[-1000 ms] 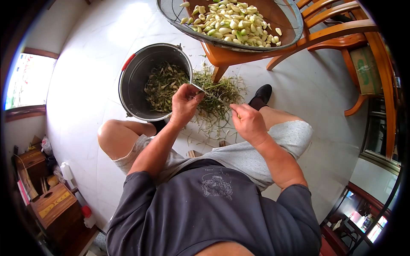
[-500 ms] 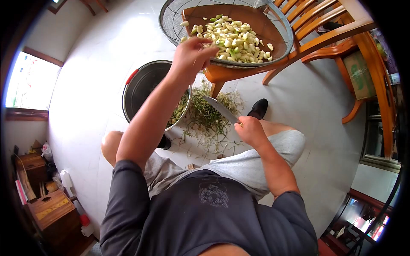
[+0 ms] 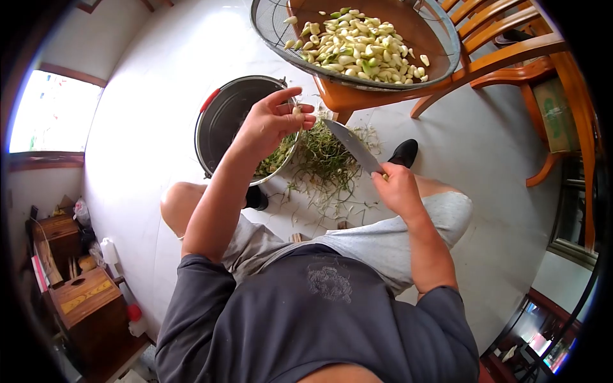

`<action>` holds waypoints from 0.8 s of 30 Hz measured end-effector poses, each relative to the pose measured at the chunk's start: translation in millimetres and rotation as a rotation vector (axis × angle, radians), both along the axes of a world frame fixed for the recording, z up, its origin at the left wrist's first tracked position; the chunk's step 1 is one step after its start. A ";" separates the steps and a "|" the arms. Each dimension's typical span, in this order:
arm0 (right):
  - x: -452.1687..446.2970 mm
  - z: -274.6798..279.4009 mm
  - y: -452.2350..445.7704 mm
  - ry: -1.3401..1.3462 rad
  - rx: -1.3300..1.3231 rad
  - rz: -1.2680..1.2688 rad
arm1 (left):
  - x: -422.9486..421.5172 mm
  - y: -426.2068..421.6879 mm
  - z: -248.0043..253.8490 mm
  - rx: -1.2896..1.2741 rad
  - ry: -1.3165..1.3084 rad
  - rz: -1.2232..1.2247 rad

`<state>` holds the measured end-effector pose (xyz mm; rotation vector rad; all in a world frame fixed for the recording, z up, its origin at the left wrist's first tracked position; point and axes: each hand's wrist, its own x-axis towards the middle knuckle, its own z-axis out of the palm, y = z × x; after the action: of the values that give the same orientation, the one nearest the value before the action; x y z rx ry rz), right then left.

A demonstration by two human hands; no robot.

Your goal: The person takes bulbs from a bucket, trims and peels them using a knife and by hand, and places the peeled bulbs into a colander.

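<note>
The left hand (image 3: 271, 121) partly covers a small pale piece (image 3: 297, 111), perhaps a bulb; its forearm (image 3: 220, 185) hides some of the dark, round metal bucket (image 3: 217, 124). The right hand (image 3: 397, 189) partly covers the broad steel knife (image 3: 352, 145). The top edge crops the round wire-mesh basket (image 3: 271, 32).

- Left hand (image 3: 268, 126): holds small whitish bulb (image 3: 297, 111) above dark metal bucket (image 3: 220, 124).
- Right hand (image 3: 399, 190): grips silver-bladed knife (image 3: 354, 145).
- Round mesh sieve (image 3: 271, 29): contains pale cloves (image 3: 364, 48).

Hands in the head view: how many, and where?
2: the left hand, by the bucket rim with a pale piece at its fingers; the right hand, gripping the knife. No others visible.
</note>
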<state>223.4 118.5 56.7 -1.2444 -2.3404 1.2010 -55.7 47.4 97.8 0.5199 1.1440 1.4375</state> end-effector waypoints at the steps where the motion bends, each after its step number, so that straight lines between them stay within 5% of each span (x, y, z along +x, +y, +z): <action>1: -2.1 5.0 0.2 -0.019 -0.022 -0.003 | 1.8 -4.9 -6.1 -0.033 0.028 0.038; 11: -18.6 8.0 -8.9 0.322 0.132 0.078 | 14.6 -28.0 -65.7 -0.093 -0.195 0.149; 24: -21.2 -5.6 -13.2 0.215 0.321 0.192 | 41.2 -35.6 -78.7 -0.142 -0.149 0.088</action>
<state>202.2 105.4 51.1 -0.7621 -2.4081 0.9078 -14.5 11.8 19.0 0.2616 1.1502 1.4325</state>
